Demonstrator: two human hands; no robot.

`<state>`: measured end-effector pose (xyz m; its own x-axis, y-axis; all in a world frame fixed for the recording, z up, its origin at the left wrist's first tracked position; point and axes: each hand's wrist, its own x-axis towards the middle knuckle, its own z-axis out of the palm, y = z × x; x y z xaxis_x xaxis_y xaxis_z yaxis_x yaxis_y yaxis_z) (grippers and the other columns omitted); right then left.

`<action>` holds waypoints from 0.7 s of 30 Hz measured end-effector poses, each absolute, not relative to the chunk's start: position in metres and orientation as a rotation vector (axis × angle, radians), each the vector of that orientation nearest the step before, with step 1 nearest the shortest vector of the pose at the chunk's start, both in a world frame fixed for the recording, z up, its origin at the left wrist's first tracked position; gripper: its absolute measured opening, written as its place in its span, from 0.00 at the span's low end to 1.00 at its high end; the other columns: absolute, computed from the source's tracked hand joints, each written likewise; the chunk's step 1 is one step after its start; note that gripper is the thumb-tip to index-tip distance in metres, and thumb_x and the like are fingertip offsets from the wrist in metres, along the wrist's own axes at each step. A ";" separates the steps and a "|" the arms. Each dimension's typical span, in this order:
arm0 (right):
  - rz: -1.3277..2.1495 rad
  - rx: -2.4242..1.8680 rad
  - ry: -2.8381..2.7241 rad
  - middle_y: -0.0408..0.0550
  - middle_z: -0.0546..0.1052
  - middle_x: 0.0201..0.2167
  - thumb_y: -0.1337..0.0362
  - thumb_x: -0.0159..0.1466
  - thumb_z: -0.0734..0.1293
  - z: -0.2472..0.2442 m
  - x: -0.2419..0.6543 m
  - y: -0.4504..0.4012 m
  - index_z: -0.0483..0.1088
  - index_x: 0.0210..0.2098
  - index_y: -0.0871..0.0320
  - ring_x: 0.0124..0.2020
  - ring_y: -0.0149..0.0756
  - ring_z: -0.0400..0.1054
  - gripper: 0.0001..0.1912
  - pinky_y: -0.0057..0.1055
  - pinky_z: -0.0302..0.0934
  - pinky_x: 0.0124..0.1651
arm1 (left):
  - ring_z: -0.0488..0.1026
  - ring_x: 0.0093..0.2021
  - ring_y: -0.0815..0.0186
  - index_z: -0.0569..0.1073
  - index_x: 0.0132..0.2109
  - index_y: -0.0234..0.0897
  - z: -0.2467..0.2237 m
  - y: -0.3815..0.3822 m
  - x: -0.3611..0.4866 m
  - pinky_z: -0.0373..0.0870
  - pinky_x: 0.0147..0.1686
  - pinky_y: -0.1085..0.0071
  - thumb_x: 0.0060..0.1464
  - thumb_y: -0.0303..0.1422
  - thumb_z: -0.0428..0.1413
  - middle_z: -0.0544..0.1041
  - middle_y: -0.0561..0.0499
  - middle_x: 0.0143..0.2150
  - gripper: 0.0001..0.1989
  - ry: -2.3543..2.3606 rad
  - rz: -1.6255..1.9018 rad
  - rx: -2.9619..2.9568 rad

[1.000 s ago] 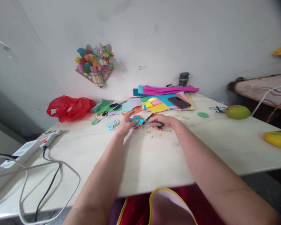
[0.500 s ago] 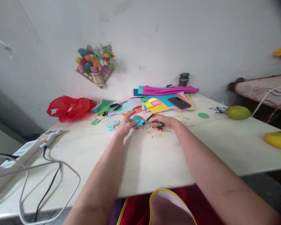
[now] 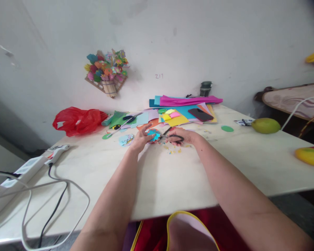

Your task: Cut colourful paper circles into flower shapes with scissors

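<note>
My left hand pinches a blue paper piece with a scalloped edge, an orange-red sheet showing at its rim. My right hand is closed round the black handles of a pair of scissors. The blades reach left to the blue paper's edge; how far apart they are is hard to make out. Tiny paper scraps lie on the table below the scissors. Left of my left hand rests a pile of pale blue cut paper pieces.
Behind my hands lie coloured paper sheets, a phone and a second pair of scissors. A red plastic bag sits at the back left. A power strip with loose cables is at left, a mango at right.
Hardly anything differs. Both hands stay in place, with the blue paper and the scissors held as before.
</note>
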<state>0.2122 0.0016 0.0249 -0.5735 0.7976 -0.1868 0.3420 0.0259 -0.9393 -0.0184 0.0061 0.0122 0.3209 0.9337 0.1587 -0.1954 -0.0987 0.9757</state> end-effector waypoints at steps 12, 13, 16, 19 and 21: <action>1.555 -1.120 -1.936 0.38 0.68 0.13 0.62 0.54 0.72 0.021 0.213 0.005 0.66 0.24 0.59 0.13 0.22 0.56 0.11 0.21 0.51 0.15 | 0.78 0.26 0.64 0.60 0.67 0.29 0.011 0.007 -0.020 0.72 0.29 0.70 0.37 0.33 0.73 0.81 0.50 0.29 0.52 0.766 1.122 1.306; 1.555 -1.127 -1.933 0.38 0.68 0.13 0.62 0.54 0.72 0.023 0.213 0.003 0.66 0.24 0.59 0.13 0.22 0.56 0.11 0.21 0.51 0.15 | 0.78 0.26 0.64 0.60 0.67 0.29 0.011 0.007 -0.020 0.72 0.29 0.70 0.37 0.33 0.73 0.81 0.50 0.29 0.52 0.771 1.124 1.301; 1.535 -1.147 -1.935 0.38 0.68 0.14 0.63 0.53 0.72 0.029 0.211 -0.002 0.66 0.24 0.59 0.13 0.23 0.57 0.11 0.21 0.51 0.15 | 0.78 0.25 0.65 0.61 0.66 0.29 0.011 0.007 -0.020 0.72 0.29 0.71 0.36 0.32 0.73 0.81 0.50 0.29 0.51 0.783 1.130 1.283; 1.512 -1.138 -1.950 0.38 0.68 0.13 0.63 0.54 0.72 0.031 0.210 -0.004 0.66 0.25 0.59 0.13 0.23 0.58 0.10 0.21 0.50 0.15 | 0.78 0.26 0.65 0.62 0.66 0.30 0.011 0.007 -0.020 0.73 0.30 0.71 0.36 0.31 0.73 0.82 0.50 0.30 0.50 0.782 1.137 1.268; 1.504 -1.124 -1.955 0.38 0.68 0.13 0.62 0.55 0.71 0.029 0.209 -0.003 0.66 0.24 0.59 0.12 0.24 0.58 0.10 0.21 0.50 0.15 | 0.78 0.26 0.66 0.62 0.65 0.31 0.011 0.008 -0.020 0.73 0.30 0.71 0.36 0.30 0.73 0.82 0.50 0.31 0.49 0.780 1.146 1.258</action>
<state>0.2091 -0.0028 0.0290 -0.5804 0.8025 -0.1382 0.3393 0.0841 -0.9369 -0.0201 0.0075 0.0110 0.2887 0.9478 0.1355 -0.2220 -0.0714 0.9724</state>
